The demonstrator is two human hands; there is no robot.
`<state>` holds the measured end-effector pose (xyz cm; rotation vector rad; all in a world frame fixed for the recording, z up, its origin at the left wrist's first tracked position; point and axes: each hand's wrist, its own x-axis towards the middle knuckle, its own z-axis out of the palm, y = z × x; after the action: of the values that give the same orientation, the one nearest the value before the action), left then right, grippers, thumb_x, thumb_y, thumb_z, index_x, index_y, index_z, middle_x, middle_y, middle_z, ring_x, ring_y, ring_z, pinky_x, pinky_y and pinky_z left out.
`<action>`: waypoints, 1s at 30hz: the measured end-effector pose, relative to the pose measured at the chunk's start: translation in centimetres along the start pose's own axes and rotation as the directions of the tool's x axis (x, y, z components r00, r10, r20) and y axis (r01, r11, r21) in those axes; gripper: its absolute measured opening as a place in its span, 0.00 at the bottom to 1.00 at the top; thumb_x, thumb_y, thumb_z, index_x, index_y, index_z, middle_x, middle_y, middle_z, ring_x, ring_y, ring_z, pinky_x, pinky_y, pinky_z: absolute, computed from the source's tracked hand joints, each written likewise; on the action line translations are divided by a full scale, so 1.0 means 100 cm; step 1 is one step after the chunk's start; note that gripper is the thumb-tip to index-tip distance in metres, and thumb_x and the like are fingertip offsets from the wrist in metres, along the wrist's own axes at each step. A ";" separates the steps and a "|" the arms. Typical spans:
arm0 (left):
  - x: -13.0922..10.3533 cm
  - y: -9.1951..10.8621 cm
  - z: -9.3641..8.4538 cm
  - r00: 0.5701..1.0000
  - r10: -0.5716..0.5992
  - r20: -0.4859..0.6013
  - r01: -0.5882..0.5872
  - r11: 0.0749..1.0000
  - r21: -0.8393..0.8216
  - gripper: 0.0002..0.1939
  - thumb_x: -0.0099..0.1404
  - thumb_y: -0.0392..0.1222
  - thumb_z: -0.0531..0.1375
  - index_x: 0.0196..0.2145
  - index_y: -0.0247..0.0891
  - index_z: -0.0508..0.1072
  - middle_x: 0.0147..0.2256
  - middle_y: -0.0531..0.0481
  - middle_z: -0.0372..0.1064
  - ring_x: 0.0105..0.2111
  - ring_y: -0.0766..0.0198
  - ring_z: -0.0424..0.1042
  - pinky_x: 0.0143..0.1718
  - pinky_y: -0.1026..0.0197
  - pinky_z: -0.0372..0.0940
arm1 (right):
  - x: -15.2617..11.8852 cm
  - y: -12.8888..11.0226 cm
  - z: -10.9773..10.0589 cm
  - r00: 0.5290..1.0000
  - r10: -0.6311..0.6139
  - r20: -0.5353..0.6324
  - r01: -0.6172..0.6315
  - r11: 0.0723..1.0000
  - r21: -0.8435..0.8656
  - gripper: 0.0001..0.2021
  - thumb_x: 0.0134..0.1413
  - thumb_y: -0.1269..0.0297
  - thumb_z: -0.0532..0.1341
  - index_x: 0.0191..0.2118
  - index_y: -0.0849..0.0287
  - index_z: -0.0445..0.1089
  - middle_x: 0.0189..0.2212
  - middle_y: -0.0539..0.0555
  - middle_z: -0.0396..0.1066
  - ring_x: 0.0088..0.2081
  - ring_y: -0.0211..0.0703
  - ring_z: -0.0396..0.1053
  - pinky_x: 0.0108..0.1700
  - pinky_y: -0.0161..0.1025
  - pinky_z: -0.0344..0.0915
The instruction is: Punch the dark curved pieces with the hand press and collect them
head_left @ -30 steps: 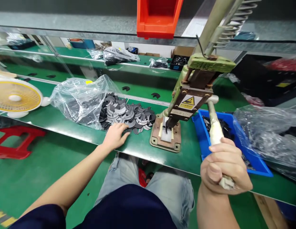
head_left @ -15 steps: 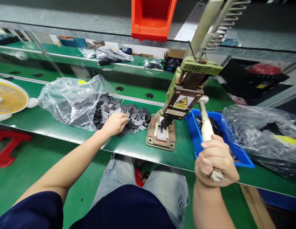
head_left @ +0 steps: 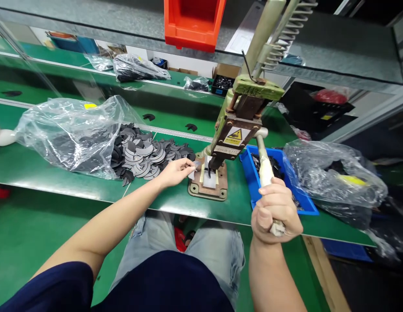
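My left hand (head_left: 178, 171) pinches a small grey curved piece (head_left: 195, 170) at the left side of the press base (head_left: 207, 193). My right hand (head_left: 276, 211) is wrapped round the taped lever (head_left: 265, 167) of the green hand press (head_left: 235, 130). Under the press head, a metal plate (head_left: 209, 181) lies on the base. Left of the press, a pile of grey and black curved pieces (head_left: 144, 154) spills from a clear plastic bag (head_left: 69, 134).
Right of the press are a blue bin (head_left: 253, 190) with dark pieces and a clear bag (head_left: 337, 173). A red bin (head_left: 193, 32) hangs above. Behind, two dark pieces (head_left: 191, 127) (head_left: 149, 117) lie on a green surface.
My left hand has moved right from the pile to the press base, now with a curved piece in its fingers. My right hand still grips the lever. The camera view has shifted right.
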<state>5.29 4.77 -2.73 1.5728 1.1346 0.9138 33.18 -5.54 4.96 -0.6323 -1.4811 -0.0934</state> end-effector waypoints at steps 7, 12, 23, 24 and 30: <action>0.031 0.003 0.024 0.981 -0.191 0.025 0.192 0.958 -0.211 0.14 0.64 0.44 0.71 0.41 0.35 0.73 0.28 0.54 0.73 0.23 0.71 0.73 0.28 0.68 0.68 | -0.001 0.000 -0.001 1.000 -0.001 0.011 0.001 1.000 -0.008 0.12 0.54 0.66 0.65 0.23 0.55 0.63 0.21 0.44 0.68 0.32 0.43 0.74 0.56 0.61 0.72; 0.042 0.005 0.026 0.964 -0.252 0.082 0.264 0.939 -0.220 0.13 0.65 0.44 0.71 0.33 0.33 0.75 0.27 0.51 0.75 0.22 0.72 0.72 0.26 0.68 0.69 | -0.001 0.001 0.000 1.000 -0.015 0.004 0.015 1.000 -0.003 0.13 0.55 0.65 0.65 0.23 0.55 0.63 0.21 0.45 0.68 0.32 0.43 0.73 0.56 0.62 0.72; 0.056 0.000 0.026 0.959 -0.261 0.106 0.272 0.957 -0.103 0.12 0.63 0.43 0.73 0.32 0.34 0.75 0.26 0.52 0.74 0.22 0.70 0.73 0.26 0.66 0.73 | -0.003 0.001 0.000 1.000 0.006 -0.002 -0.006 0.999 -0.037 0.15 0.57 0.61 0.65 0.23 0.54 0.63 0.21 0.45 0.68 0.33 0.41 0.74 0.55 0.61 0.73; 0.058 0.001 0.026 0.954 -0.276 0.117 0.287 0.954 -0.085 0.13 0.63 0.43 0.73 0.31 0.35 0.74 0.25 0.52 0.73 0.21 0.70 0.73 0.25 0.66 0.73 | -0.003 0.001 0.000 1.000 0.006 -0.006 -0.006 0.999 -0.037 0.15 0.57 0.61 0.65 0.23 0.54 0.63 0.21 0.45 0.68 0.33 0.41 0.74 0.55 0.61 0.73; 0.068 0.005 0.025 0.874 -0.447 0.192 0.462 0.886 -0.040 0.19 0.62 0.45 0.74 0.26 0.37 0.67 0.20 0.53 0.71 0.19 0.69 0.74 0.23 0.69 0.71 | -0.006 0.003 0.000 1.000 -0.016 -0.020 0.015 0.999 -0.028 0.14 0.57 0.63 0.64 0.23 0.55 0.63 0.20 0.45 0.68 0.32 0.41 0.73 0.54 0.61 0.73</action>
<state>9.65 10.57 -2.66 1.2114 1.2476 0.4876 33.28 -5.44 4.32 -0.6403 -1.4680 -0.1320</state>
